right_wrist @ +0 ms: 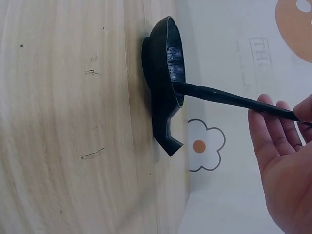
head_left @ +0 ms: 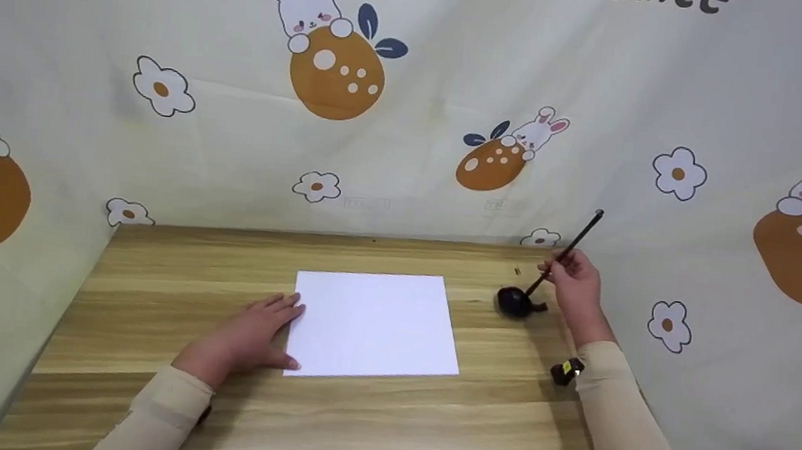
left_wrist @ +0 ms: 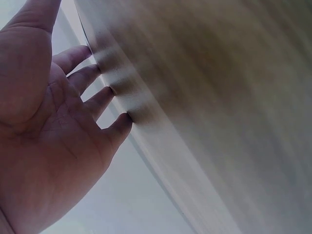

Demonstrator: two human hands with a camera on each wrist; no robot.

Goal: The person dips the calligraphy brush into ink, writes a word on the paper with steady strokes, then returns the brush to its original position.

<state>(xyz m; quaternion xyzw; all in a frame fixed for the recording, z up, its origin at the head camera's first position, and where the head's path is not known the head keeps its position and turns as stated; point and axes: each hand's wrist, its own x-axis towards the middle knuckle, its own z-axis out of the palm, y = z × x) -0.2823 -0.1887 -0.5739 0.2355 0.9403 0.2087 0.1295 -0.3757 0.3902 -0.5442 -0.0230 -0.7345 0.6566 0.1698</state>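
A sheet of white paper [head_left: 374, 328] lies on the wooden table. My left hand [head_left: 244, 339] rests at its left edge with fingers spread, and the fingertips and thumb touch the paper's border. The left wrist view shows the palm side of that left hand [left_wrist: 58, 122], its fingers nearly straight. On the right, my right hand [head_left: 575, 283] pinches the dark shaft of a long brush [head_left: 574, 243]. The brush [right_wrist: 229, 96] slants down into a small black dish [right_wrist: 163, 63] with a bent, spout-like handle. Its tip is hidden inside the dish.
Near my right forearm sits a small black object with a yellow mark [head_left: 567, 371]. Pale curtains [head_left: 409, 150] printed with rabbits, oranges and flowers hang behind the table [head_left: 377, 434] and at both sides. Small dark marks show on the wood by the dish.
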